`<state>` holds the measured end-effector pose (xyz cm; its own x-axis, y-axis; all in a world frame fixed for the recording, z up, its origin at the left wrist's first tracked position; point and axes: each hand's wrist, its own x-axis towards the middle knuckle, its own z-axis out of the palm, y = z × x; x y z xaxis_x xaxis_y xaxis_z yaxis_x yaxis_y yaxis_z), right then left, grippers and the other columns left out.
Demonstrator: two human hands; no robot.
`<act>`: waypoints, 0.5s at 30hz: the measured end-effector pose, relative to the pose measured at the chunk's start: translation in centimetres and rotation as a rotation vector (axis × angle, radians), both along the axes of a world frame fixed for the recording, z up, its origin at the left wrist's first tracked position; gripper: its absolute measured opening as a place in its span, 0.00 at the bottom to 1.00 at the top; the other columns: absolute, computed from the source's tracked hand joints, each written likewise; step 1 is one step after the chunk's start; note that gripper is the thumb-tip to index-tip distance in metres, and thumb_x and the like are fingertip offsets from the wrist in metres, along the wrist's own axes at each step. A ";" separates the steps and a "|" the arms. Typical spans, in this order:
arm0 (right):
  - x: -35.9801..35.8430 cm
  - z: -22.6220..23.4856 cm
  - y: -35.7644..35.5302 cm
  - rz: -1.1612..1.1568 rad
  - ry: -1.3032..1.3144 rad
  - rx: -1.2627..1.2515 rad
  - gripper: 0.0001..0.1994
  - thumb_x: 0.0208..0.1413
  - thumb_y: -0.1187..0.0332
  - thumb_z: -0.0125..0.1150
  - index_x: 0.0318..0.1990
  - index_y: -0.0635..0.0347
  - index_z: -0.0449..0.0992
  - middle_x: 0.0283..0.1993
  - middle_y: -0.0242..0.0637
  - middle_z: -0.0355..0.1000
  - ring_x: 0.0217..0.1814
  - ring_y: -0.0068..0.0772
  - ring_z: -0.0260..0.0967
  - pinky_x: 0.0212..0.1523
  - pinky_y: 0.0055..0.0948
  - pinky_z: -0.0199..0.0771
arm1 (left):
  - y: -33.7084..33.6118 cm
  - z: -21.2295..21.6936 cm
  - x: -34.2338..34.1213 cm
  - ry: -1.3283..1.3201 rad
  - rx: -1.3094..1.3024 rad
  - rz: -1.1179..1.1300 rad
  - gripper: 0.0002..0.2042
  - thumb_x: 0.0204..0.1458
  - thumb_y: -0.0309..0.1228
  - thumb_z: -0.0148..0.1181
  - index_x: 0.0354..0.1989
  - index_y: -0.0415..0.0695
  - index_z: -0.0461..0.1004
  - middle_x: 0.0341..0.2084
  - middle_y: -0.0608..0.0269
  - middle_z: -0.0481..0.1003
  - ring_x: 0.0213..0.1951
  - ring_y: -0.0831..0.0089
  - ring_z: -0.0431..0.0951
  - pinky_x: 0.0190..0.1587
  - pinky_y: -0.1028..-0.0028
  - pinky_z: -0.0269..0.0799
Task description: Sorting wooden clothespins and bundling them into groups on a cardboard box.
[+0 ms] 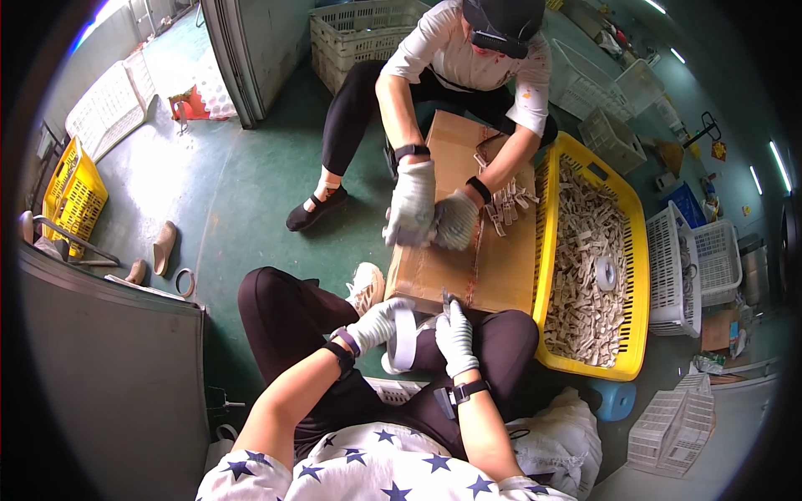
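Observation:
My left hand (376,327), in a striped white glove, is closed on a white ring that looks like a roll of tape (403,342), held above my lap. My right hand (455,338), gloved alike, is at the near edge of a cardboard box (506,275). Its fingers are drawn together; what they pinch, if anything, is too small to make out. Across the box sits a co-worker, whose two gloved hands (430,213) meet over the box top. Several pale clothespins (506,209) lie on the box to the right of those hands.
Right of the box stands a yellow crate (640,292) full of pale clothespins, with a ring-shaped roll (606,273) on top. White crates (668,275) stand beyond it. A white sack (561,438) lies by my right side. Left are a grey partition (109,359) and loose shoes (164,247).

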<state>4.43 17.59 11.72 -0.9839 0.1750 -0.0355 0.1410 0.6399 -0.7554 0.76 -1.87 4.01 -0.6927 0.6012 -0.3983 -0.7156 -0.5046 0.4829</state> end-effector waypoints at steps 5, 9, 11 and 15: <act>0.3 -1.3 1.4 -0.006 -0.071 0.027 0.23 0.55 0.74 0.47 0.61 0.64 0.63 0.58 0.47 0.69 0.49 0.48 0.73 0.47 0.36 0.74 | 0.2 7.5 -1.1 0.267 -0.272 -0.068 0.25 0.49 0.16 0.58 0.56 0.51 0.68 0.40 0.67 0.73 0.44 0.73 0.73 0.48 0.67 0.73; 0.0 0.5 0.2 0.017 -0.141 -0.242 0.25 0.54 0.83 0.44 0.63 0.72 0.58 0.66 0.46 0.61 0.68 0.32 0.59 0.64 0.22 0.57 | -0.7 7.0 -0.7 0.361 -0.405 -0.075 0.26 0.50 0.15 0.54 0.58 0.49 0.66 0.42 0.65 0.73 0.46 0.72 0.73 0.50 0.68 0.72; -0.1 -1.3 1.3 0.009 -0.138 -0.221 0.26 0.54 0.83 0.43 0.63 0.72 0.57 0.66 0.47 0.61 0.69 0.33 0.58 0.64 0.22 0.56 | -0.3 7.0 -1.0 0.317 -0.312 -0.060 0.26 0.50 0.16 0.53 0.59 0.48 0.65 0.44 0.64 0.73 0.46 0.72 0.73 0.50 0.70 0.72; 0.1 -2.8 1.7 -0.014 -0.104 -0.130 0.24 0.54 0.79 0.46 0.61 0.69 0.60 0.62 0.47 0.65 0.63 0.38 0.64 0.59 0.28 0.63 | -0.4 6.2 -0.8 0.332 -0.237 -0.055 0.25 0.49 0.16 0.53 0.58 0.46 0.66 0.43 0.65 0.73 0.45 0.73 0.73 0.50 0.70 0.72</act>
<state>4.50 19.29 8.96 -0.9713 0.1757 -0.1604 0.2310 0.5353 -0.8125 -0.06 -2.31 10.24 -0.7766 0.5590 -0.2906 -0.5240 -0.3170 0.7905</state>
